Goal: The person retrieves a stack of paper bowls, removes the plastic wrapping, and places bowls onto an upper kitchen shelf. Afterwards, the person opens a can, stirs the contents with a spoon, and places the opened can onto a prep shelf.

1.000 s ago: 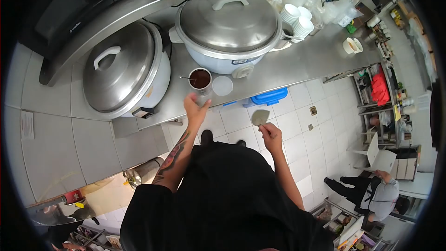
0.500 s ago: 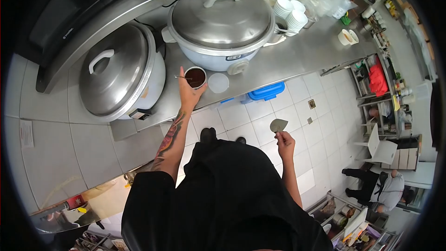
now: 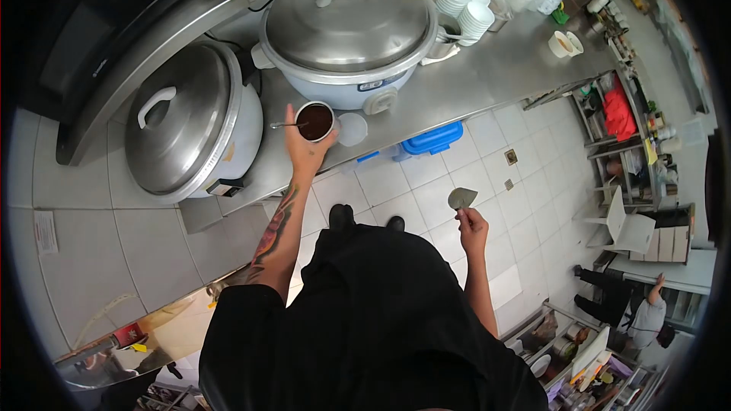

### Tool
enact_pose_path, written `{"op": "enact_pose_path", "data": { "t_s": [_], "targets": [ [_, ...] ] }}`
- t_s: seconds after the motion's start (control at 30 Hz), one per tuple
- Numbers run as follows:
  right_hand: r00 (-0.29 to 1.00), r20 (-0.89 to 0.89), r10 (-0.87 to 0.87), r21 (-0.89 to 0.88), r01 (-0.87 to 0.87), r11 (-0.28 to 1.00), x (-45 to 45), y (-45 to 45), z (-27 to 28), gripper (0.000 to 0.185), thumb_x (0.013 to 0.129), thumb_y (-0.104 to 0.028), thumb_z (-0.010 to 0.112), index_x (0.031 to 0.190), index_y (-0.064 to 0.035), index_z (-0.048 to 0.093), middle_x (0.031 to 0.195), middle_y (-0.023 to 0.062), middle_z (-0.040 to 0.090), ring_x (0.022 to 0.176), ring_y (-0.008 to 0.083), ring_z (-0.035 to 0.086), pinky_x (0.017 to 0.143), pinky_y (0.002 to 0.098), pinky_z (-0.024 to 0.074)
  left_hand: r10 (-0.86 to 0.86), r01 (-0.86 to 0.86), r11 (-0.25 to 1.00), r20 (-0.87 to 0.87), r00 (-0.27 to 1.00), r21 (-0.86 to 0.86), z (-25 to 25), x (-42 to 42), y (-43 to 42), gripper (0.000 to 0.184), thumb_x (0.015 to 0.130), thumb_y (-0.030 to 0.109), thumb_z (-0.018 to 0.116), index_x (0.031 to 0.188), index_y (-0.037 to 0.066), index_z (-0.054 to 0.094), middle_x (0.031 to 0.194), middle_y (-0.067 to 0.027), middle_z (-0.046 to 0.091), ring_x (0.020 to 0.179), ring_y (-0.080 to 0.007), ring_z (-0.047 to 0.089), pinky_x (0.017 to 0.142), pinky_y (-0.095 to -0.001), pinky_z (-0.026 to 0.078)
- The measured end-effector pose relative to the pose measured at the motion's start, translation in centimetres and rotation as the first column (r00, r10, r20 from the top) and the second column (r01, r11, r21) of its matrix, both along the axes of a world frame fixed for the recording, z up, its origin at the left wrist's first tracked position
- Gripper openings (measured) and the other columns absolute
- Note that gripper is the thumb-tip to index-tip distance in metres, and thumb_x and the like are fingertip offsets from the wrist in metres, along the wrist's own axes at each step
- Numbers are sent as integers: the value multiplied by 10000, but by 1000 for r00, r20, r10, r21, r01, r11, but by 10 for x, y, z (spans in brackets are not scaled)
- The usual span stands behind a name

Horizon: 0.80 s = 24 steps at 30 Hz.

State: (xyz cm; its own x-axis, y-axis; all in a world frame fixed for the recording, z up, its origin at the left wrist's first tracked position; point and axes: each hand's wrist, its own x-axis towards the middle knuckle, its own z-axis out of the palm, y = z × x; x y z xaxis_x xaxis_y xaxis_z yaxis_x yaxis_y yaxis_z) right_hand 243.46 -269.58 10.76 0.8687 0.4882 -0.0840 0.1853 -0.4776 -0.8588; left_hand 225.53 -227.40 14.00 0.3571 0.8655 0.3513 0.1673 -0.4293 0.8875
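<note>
My left hand (image 3: 307, 155) is wrapped round a white cup (image 3: 315, 121) of dark brown contents, held at the counter's front edge. A spoon (image 3: 282, 125) leans in the cup, its handle sticking out to the left over my fingers. Just right of the cup, a round translucent lid (image 3: 353, 129) lies on the steel counter. Over the floor, my right hand (image 3: 474, 228) pinches a flat, grey-green, leaf-shaped piece (image 3: 461, 198) by its narrow end. What exactly this piece is, I cannot tell.
Two large rice cookers (image 3: 346, 27) (image 3: 183, 118) with steel lids stand on the counter (image 3: 487, 68). Stacked white bowls (image 3: 475, 21) are behind on the right. A blue-lidded bin (image 3: 432, 139) sits below the counter edge. A person (image 3: 640, 312) is by the right shelves, near a white chair (image 3: 628, 228).
My view has shifted slightly. The cup appears nearer the camera and now partly overlaps the lid. The piece in my right hand has tilted a little. The other person has changed posture.
</note>
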Motion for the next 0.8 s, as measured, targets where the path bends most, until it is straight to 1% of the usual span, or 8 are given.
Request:
{"op": "enact_pose_path", "data": {
  "t_s": [0.13,0.23,0.33,0.37,0.47,0.63,0.77,0.8],
  "targets": [
    [1000,8,-28,68,28,997,1,-1,-5,168,982,-146,707,903,0,725,752,31,678,610,73,533,562,257,431,-28,35,998,113,993,-61,-7,21,-12,1171,655,190,966,1564,-58,270,1377,-215,544,1231,-297,588,1064,-391,474],
    [999,-8,-44,81,45,996,1,-3,-4,162,980,-142,711,908,2,727,767,35,685,624,77,541,574,258,437,-10,10,1000,99,995,-5,-18,33,-18,1128,655,187,963,1540,-61,309,1353,-209,562,1218,-295,596,1053,-398,483],
    [997,-24,-68,58,70,996,1,-13,-6,160,978,-139,712,912,7,727,775,40,691,624,83,545,581,263,444,-19,24,999,127,992,-38,-26,41,-23,1097,650,189,962,1518,-64,340,1350,-208,549,1226,-299,583,1059,-400,472],
    [998,4,-57,42,57,997,1,-17,-7,171,987,-153,699,929,5,727,769,31,689,614,81,548,573,260,449,-22,27,999,128,992,-38,-31,43,-23,1097,650,189,962,1518,-64,340,1350,-208,549,1226,-299,583,1059,-400,472],
    [998,24,-59,19,59,998,-3,-30,-11,184,998,-169,685,948,2,729,763,22,688,604,78,553,565,256,455,-19,18,1000,84,996,10,-46,45,-21,1073,691,157,944,1532,-49,310,1343,-192,554,1223,-268,587,1071,-380,464],
    [996,-24,-82,-26,82,996,-9,-37,-8,182,1000,-170,684,951,-1,732,761,21,689,604,77,554,563,256,456,-20,19,1000,59,998,9,-54,47,-23,1071,692,174,946,1528,-55,315,1373,-203,524,1253,-288,564,1087,-386,452],
    [998,10,-67,-4,67,998,-8,-39,-16,188,1001,-181,685,950,-6,732,754,18,687,603,75,550,563,257,455,-16,17,999,-14,1000,38,-47,45,-20,1091,689,186,949,1532,-63,303,1389,-210,515,1252,-298,566,1088,-392,453],
    [997,3,-75,1,75,997,-6,-38,-17,190,1002,-185,686,947,-9,732,752,16,686,602,75,548,563,258,455,-32,33,999,-18,999,41,-49,44,-17,1107,675,216,955,1533,-62,313,1382,-217,507,1258,-319,551,1091,-404,441]
  ]
}}
